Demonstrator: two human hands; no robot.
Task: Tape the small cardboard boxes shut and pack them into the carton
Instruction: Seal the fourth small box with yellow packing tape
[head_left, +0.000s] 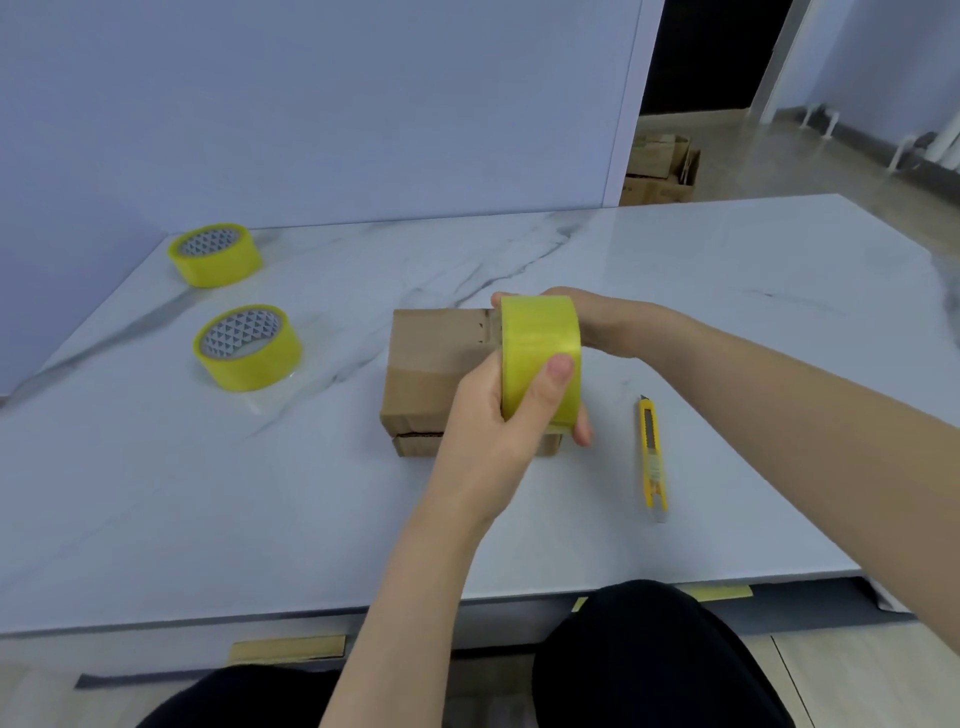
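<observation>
1. The left hand (483, 415) was clamped on a yellow roll of clear packing tape (540, 343), thumb across its outer face and fingers (582, 431) curled beneath.
2. The right hand (602, 322) sat behind the roll, one fingertip over its far rim. I could not tell what its fingers held.
3. The small brown cardboard box (441, 364) lay flat directly under the roll and stretched leftward from it. The roll stood on edge, so I judged the tape would run toward or away from me across the lid.
4. Both hands were at the box, the left nearer me.
5. On the white marble-patterned tabletop (727, 291), a yellow utility knife (652, 457) lay near the box's right side, pointing away from me. Two spare yellow tape rolls (215, 254) (248, 347) sat well apart on the left. Brown cardboard cartons (662, 166) stood on the floor beyond, beside a pale wall.
</observation>
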